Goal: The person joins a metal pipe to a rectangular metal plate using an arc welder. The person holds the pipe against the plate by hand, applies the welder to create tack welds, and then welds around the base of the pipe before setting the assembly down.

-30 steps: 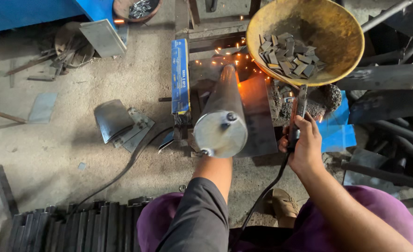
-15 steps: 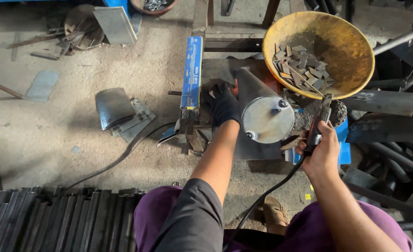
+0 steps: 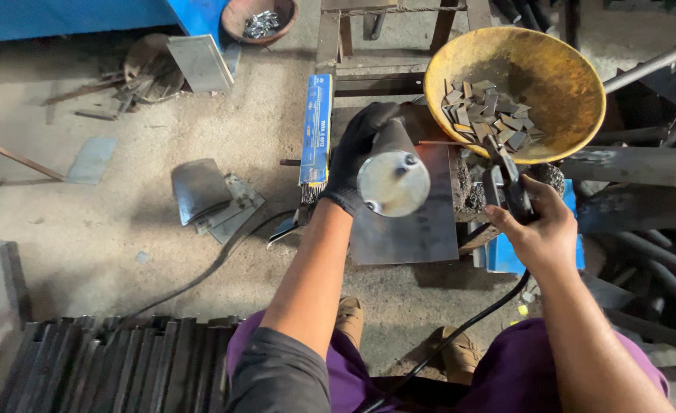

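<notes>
My left hand (image 3: pixel 355 151), in a black glove, grips a grey metal cylinder (image 3: pixel 392 174) and holds it up, its round end face toward the camera. The cylinder hangs above a flat steel plate (image 3: pixel 414 229) on a low work stand. My bare right hand (image 3: pixel 538 227) is closed on a welding electrode holder (image 3: pixel 506 180), whose black cable (image 3: pixel 460 336) runs down past my knees. The thin electrode rod (image 3: pixel 452 143) points left toward the cylinder's far end.
A yellow bowl (image 3: pixel 559 84) with several small metal pieces stands behind the stand. A blue box of electrodes (image 3: pixel 316 128) lies left of the plate. Bent metal sheets (image 3: pixel 200 191) lie on the sandy floor. Dark metal strips (image 3: pixel 101 363) are stacked at bottom left; pipes (image 3: pixel 659 252) lie right.
Sparks at the cylinder's far end have stopped. My left hand has lifted and turned the cylinder so its end faces up, and my right hand has raised the holder.
</notes>
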